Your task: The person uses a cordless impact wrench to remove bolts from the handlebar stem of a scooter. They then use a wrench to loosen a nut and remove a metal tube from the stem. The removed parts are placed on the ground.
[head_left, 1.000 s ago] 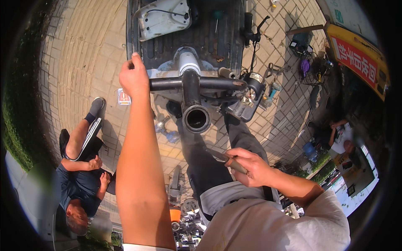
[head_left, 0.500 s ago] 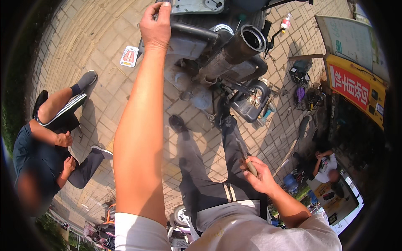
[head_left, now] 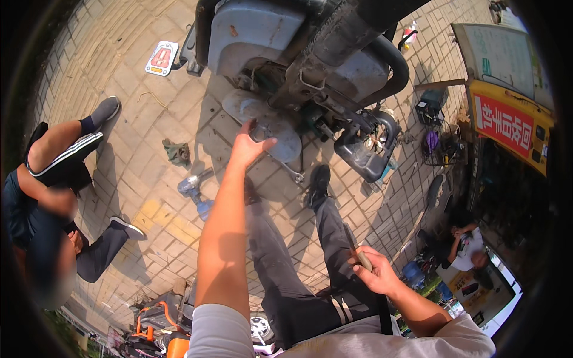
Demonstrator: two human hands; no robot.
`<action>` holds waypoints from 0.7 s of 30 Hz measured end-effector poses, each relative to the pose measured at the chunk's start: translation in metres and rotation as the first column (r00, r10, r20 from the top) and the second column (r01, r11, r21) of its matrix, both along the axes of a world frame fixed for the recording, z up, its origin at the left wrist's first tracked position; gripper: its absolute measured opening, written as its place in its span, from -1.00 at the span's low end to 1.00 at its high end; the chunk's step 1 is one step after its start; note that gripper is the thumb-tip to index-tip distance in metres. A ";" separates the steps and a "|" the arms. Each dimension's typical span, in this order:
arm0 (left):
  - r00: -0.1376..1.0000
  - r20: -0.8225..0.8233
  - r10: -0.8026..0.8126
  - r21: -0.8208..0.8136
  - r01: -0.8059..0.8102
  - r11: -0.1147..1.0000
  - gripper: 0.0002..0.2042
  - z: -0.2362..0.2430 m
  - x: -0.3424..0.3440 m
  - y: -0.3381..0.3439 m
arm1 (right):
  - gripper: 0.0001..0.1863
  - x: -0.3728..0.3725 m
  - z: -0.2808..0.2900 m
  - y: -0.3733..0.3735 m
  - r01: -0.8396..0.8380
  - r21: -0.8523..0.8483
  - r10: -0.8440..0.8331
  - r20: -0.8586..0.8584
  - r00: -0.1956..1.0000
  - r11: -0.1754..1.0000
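My left hand [head_left: 250, 148] reaches out with its thumb spread from the fingers and nothing visible in it. It is over or close to a worn, blue-grey rounded plate [head_left: 286, 146] at the foot of a large dark machine; contact is hard to tell. The machine has a thick dark tube [head_left: 334, 45] and a scuffed grey-blue body panel [head_left: 253, 36]. In front of my right thigh, my right hand [head_left: 379, 271] is closed round a wooden-handled tool [head_left: 363, 261] with a narrow dark blade pointing up and away.
On the paving lie a blue power drill [head_left: 194, 190], a greenish rag [head_left: 177, 153] and a red-and-white sign [head_left: 162, 58]. A person [head_left: 59, 197] sits at left, another [head_left: 468, 244] at right. A black frame [head_left: 367, 161], wire basket [head_left: 440, 146] and yellow cabinet [head_left: 507, 119] stand rightward.
My left hand has come down from the machine's upper part to near the rounded plate, its fingers spreading. The machine looms nearer in view. My right hand keeps the wooden-handled tool.
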State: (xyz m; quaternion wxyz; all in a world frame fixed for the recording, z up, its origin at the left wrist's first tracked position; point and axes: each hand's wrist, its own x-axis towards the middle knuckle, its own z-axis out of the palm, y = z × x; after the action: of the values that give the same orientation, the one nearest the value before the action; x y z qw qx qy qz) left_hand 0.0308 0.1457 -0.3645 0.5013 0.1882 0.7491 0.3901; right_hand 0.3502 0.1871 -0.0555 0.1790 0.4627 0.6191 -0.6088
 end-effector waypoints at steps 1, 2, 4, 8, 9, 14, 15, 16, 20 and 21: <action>0.999 0.044 0.001 -0.009 0.000 1.000 0.01 -0.002 -0.001 0.004 | -0.82 0.009 -0.001 0.001 0.024 0.018 -0.024 0.017 1.000 1.000; 0.996 0.087 0.002 -0.019 0.000 1.000 0.00 -0.004 -0.003 0.007 | -0.82 0.017 -0.004 0.002 0.039 0.029 -0.039 0.026 0.999 0.999; 0.999 0.039 -0.021 -0.037 0.023 0.999 -0.04 -0.005 -0.003 0.009 | -0.82 0.029 -0.008 0.005 0.069 0.045 -0.071 0.041 0.997 0.997; 0.995 -0.042 -0.087 -0.053 0.085 0.995 -0.11 0.003 -0.001 0.012 | -0.81 0.042 -0.010 0.007 0.061 0.033 -0.063 0.055 0.997 0.998; 0.993 -0.058 -0.103 -0.051 0.100 0.994 -0.12 0.008 -0.001 0.013 | -0.82 0.044 -0.010 0.004 0.077 0.037 -0.078 0.038 0.996 0.996; 0.984 -0.095 -0.151 -0.173 0.133 0.976 -0.15 0.016 -0.002 -0.017 | -0.83 0.055 -0.013 -0.003 0.104 0.003 -0.104 0.009 0.995 0.995; 0.984 -0.098 -0.146 -0.188 0.125 0.974 -0.15 0.015 -0.003 -0.028 | -0.83 0.057 -0.016 -0.004 0.084 0.001 -0.084 -0.001 0.996 0.996; 0.976 -0.146 -0.160 -0.226 0.124 0.966 -0.16 0.016 -0.002 -0.037 | -0.83 0.058 -0.019 -0.005 0.062 0.001 -0.062 -0.009 0.998 0.998; 0.962 -0.224 -0.159 -0.317 0.082 0.945 -0.18 0.027 0.006 -0.069 | -0.82 0.057 -0.028 -0.006 -0.022 -0.005 0.022 -0.064 0.998 1.000; 0.969 -0.203 -0.144 -0.331 0.070 0.941 -0.18 0.032 0.008 -0.073 | -0.81 0.060 -0.031 -0.007 -0.033 -0.004 0.032 -0.081 0.996 0.999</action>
State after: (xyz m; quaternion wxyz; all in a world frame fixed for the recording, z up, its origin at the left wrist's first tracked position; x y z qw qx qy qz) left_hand 0.0392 0.0731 -0.3328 0.4580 0.1876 0.8429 0.2111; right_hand 0.4099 0.1797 -0.0863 0.1650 0.4272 0.6316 -0.6256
